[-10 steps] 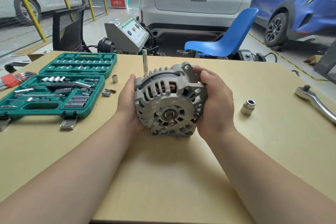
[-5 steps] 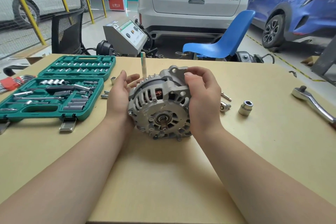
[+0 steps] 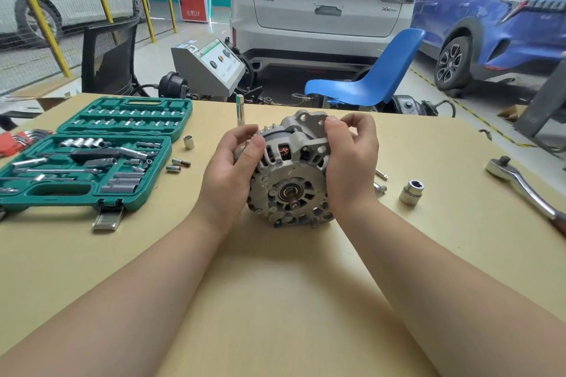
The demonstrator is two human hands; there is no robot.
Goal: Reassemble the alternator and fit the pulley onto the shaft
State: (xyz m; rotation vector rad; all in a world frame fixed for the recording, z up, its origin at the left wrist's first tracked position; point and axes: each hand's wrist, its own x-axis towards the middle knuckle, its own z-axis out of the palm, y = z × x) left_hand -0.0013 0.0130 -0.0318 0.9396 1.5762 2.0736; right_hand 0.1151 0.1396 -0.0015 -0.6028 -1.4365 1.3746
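Your hands grip the alternator (image 3: 291,171) from both sides: left hand (image 3: 228,170) curled round its left flank, right hand (image 3: 349,162) round the right with fingertips on the top lug. It rests on edge on the bench (image 3: 275,300), bare shaft (image 3: 294,202) facing you; no pulley visible. Risk: the housing halves could shift apart or the unit roll if your hold slackens. Against the earlier frames, your left hand has closed onto the casing and the housing sits turned slightly.
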